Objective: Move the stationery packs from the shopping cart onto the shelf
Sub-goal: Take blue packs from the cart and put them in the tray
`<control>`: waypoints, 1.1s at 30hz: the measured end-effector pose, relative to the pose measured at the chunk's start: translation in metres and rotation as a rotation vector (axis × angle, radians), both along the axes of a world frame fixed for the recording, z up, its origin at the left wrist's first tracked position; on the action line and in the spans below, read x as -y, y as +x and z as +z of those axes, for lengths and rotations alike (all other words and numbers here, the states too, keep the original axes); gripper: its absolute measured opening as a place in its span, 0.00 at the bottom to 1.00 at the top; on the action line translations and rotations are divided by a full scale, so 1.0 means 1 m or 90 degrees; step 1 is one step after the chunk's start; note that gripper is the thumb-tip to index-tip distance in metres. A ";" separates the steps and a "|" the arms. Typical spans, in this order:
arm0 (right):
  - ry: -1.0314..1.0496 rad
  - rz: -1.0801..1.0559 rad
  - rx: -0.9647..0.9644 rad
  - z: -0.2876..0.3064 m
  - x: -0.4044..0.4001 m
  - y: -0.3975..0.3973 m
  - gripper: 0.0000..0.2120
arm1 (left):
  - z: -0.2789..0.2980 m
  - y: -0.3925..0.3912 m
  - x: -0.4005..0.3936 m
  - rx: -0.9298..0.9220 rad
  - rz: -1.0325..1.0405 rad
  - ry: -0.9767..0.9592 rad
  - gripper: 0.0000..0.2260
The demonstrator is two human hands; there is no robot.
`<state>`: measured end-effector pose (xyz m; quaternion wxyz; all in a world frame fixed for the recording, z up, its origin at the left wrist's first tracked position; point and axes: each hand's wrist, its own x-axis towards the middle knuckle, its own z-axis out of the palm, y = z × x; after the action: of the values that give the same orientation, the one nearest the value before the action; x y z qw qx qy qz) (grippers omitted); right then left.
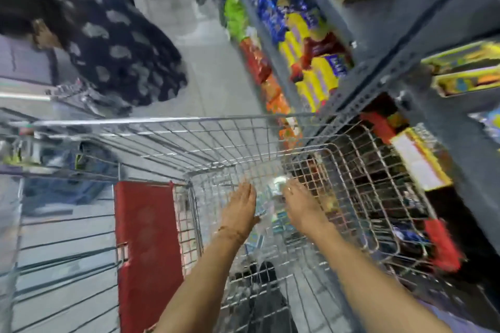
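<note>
Both my arms reach down into the wire shopping cart (205, 119). My left hand (240, 208) and my right hand (301, 205) lie on either side of clear, blurred stationery packs (270, 203) at the cart's bottom. Fingers look stretched flat against the packs; the blur hides whether either hand grips them. The shelf (384, 73) of grey metal rises on the right, with yellow boxed packs (470, 73) on it.
A red child-seat flap (146, 251) stands at the cart's near left. Another person in a dark patterned garment (119, 43) stands by a second cart (67, 97) at the left. Colourful snack packets (297, 43) fill the far shelf. The aisle floor runs ahead.
</note>
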<state>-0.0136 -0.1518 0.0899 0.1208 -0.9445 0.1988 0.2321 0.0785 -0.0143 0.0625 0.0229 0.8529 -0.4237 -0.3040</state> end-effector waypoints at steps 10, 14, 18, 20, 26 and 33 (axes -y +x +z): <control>0.019 -0.033 -0.026 -0.101 0.017 0.033 0.26 | -0.098 -0.002 0.025 -0.075 0.101 0.045 0.41; 0.005 -0.022 -0.059 -0.121 0.030 0.044 0.38 | -0.113 -0.007 0.029 -0.093 0.156 0.021 0.42; -0.029 -0.006 -0.032 -0.122 0.032 0.046 0.34 | -0.116 -0.009 0.033 -0.046 0.143 0.002 0.40; -0.054 -0.042 0.009 -0.118 0.033 0.042 0.26 | -0.114 -0.008 0.035 -0.027 0.148 -0.004 0.39; 0.085 -0.240 0.032 -0.095 0.032 0.037 0.06 | -0.103 -0.004 0.037 -0.048 0.241 -0.073 0.25; 0.098 -0.334 0.043 -0.082 0.024 0.033 0.10 | -0.088 -0.007 0.032 -0.181 0.493 -0.173 0.25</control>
<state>0.0195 -0.1755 0.0079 0.2545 -0.8562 0.4141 0.1753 0.0710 -0.0461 -0.0259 0.3055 0.8878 -0.1012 -0.3289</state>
